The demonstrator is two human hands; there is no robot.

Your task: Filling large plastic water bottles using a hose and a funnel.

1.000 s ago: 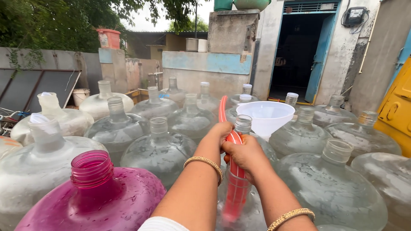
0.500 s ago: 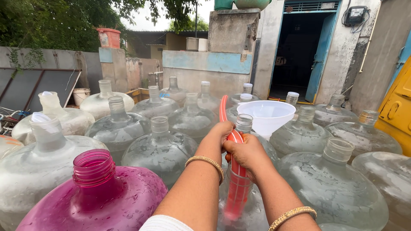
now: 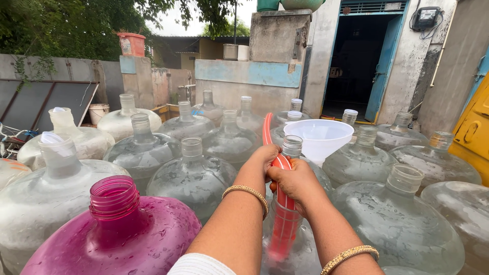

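Both my hands grip a red hose (image 3: 277,168) over a yard crowded with large clear water jugs: my left hand (image 3: 263,162) is wrapped around the hose from the left, and my right hand (image 3: 295,183) is clenched on it just below, the two hands touching. The hose arches up above my fingers, then drops straight down through the open neck of the clear jug (image 3: 290,239) directly beneath my wrists, where its red length shows through the plastic wall. A gold bangle (image 3: 249,192) circles my left wrist and another bangle (image 3: 349,254) my right forearm. Just beyond my hands a second clear jug's threaded neck (image 3: 292,146) stands uncapped, and right behind it a wide white funnel (image 3: 321,137) sits in the mouth of another jug. At my lower left stands a pink jug (image 3: 119,239), wet with droplets and open at the top. To its left a frosted jug (image 3: 51,193) wears a white cap, as does the one behind it (image 3: 63,133). More clear jugs, wet and mostly uncapped, stand shoulder to shoulder on every side, among them a big one (image 3: 397,224) at my right. Behind them are a grey concrete wall (image 3: 277,61), a blue door (image 3: 387,61) standing open on a dark doorway, an orange bucket (image 3: 131,45) on a pillar, and a yellow panel (image 3: 473,130) at the far right edge.
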